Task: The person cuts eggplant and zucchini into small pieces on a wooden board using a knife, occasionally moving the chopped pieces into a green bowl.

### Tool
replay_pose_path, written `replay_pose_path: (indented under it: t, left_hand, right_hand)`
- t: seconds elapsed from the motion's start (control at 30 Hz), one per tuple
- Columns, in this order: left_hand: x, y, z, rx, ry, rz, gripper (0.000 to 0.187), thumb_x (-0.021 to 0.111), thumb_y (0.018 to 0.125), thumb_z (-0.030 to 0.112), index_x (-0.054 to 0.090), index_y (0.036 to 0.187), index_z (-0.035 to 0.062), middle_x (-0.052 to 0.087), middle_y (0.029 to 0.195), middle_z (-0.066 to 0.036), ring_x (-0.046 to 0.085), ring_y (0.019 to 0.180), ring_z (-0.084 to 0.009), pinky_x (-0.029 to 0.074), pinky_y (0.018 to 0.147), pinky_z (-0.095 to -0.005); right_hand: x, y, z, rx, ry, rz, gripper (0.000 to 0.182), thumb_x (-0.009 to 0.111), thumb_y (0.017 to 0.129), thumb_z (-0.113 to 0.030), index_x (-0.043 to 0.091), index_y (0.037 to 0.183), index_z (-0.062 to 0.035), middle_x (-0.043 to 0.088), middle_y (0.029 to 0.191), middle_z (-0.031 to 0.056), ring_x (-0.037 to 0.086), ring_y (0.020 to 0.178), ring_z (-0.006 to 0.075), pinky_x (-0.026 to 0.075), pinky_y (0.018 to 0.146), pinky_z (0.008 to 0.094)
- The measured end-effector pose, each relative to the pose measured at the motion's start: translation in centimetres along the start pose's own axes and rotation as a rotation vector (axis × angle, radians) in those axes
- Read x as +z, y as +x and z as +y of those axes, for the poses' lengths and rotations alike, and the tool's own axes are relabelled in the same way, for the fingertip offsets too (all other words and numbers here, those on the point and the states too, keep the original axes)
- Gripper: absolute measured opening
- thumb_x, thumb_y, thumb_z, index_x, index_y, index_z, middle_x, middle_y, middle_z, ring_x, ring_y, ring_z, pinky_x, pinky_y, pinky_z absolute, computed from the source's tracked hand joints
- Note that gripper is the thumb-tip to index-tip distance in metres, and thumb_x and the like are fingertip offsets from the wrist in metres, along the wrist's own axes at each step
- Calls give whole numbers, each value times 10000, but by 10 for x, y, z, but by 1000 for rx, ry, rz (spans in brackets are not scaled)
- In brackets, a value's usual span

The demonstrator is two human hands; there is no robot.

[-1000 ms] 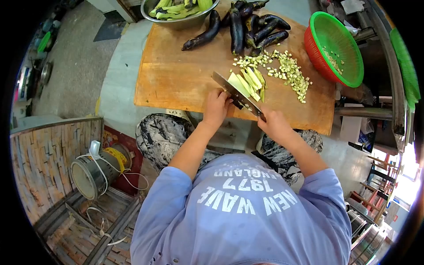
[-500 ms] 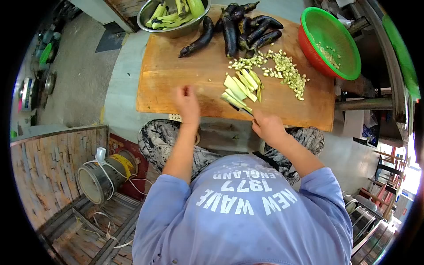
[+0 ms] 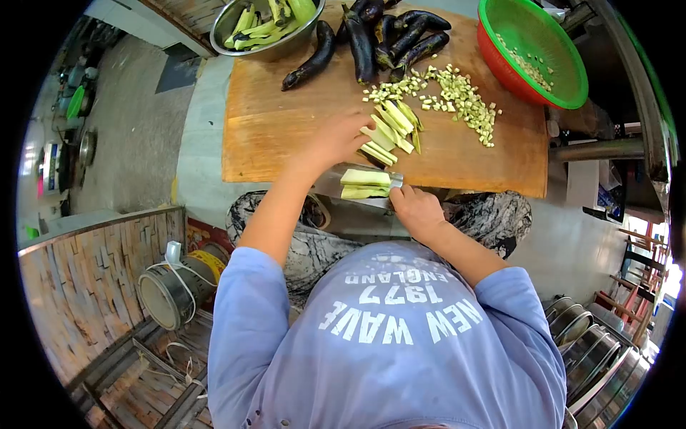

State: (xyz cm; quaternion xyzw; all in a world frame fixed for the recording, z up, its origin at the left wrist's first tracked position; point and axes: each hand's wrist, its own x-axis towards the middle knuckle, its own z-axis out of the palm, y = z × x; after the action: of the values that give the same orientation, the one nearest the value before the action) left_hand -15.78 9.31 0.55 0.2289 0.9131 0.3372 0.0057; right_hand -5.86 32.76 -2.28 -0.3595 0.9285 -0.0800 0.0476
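A cleaver (image 3: 329, 187) lies flat just off the near edge of the cutting board (image 3: 264, 143), its handle in my right hand (image 3: 419, 211). Two pale green cut strips (image 3: 366, 177) rest on its blade. My left hand (image 3: 341, 136) reaches over the board, fingers extended, with the fingertips right at a row of pale strips (image 3: 389, 129). Beyond that row, small diced pieces (image 3: 463, 104) are scattered over the board. Several whole dark purple eggplants (image 3: 361, 46) are heaped along its far side.
At the far left corner stands a metal bowl (image 3: 275, 47) of pale peeled pieces. A green colander (image 3: 539, 36) set in a red basin (image 3: 496, 66) holds some dice at the right. A metal canister (image 3: 175, 289) with a white cord is on the lower left.
My left hand has moved right and forward to the strips. The cleaver has turned flat and come nearer to me, now with two strips lying on its blade.
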Motion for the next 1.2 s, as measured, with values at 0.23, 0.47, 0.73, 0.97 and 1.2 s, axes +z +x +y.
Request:
replay_pose_path:
  t: [0.23, 0.47, 0.73, 0.97, 1.2]
  left_hand:
    - [21, 5, 6, -187, -2, -648, 304, 778, 713, 223, 644, 920, 46, 656, 886, -127, 625, 828, -283, 485, 718, -380]
    - [24, -11, 4, -225, -21, -646, 325, 763, 726, 210, 624, 963, 36, 664, 900, -130, 627, 832, -252, 486, 708, -356]
    - [28, 29, -16, 14, 167, -305, 350, 710, 729, 40, 615, 1065, 47, 620, 974, -127, 583, 1014, -364, 478, 840, -418]
    - [17, 9, -20, 193, 316, -47, 267, 678, 692, -1, 610, 948, 37, 596, 1026, -114, 551, 972, -339, 454, 857, -429]
    - [-28, -33, -49, -133, 104, 596, 326, 686, 642, -35, 581, 942, 39, 607, 996, -143, 578, 932, -342, 472, 836, -422]
  right_hand:
    - [4, -2, -4, 18, 17, -11, 163, 600, 775, -88, 496, 898, -68, 587, 800, 104, 650, 703, 249, 534, 578, 349]
    - [6, -1, -5, 43, 37, -35, 139, 575, 803, -111, 485, 899, -66, 591, 793, 107, 653, 694, 256, 535, 574, 362]
    - [5, -1, -3, 42, 45, -27, 139, 566, 839, -145, 482, 910, -62, 596, 790, 112, 656, 681, 263, 537, 561, 369]
    - [4, -1, -5, 51, 60, -24, 173, 583, 851, -178, 489, 930, -56, 608, 809, 120, 668, 684, 271, 542, 565, 377]
    - [-30, 15, 7, 100, 209, -138, 209, 593, 871, -222, 552, 952, -34, 650, 840, 191, 669, 743, 338, 536, 606, 440]
